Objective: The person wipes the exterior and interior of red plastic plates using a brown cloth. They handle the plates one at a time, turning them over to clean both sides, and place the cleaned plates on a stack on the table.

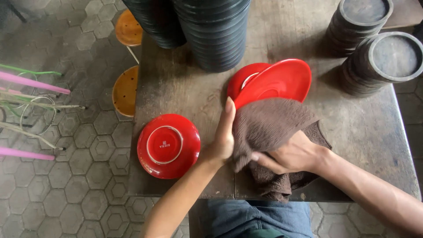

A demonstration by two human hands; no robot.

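Hands at a worn wooden table [352, 128] — the left hand [222, 139] grips the near rim of a red plate [277, 81] tilted up and away from the person, while the right hand [293, 156], just right of it, clutches a brown towel [264, 123] draped over the plate's lower edge. Another red plate [168, 145] lies face down to the left, apart.

Red plate [282, 79], brown towel [269, 125], black bowl stacks [216, 35], grey-brown table [365, 128]

Red plate [275, 81] perhaps half under cloth [269, 123]
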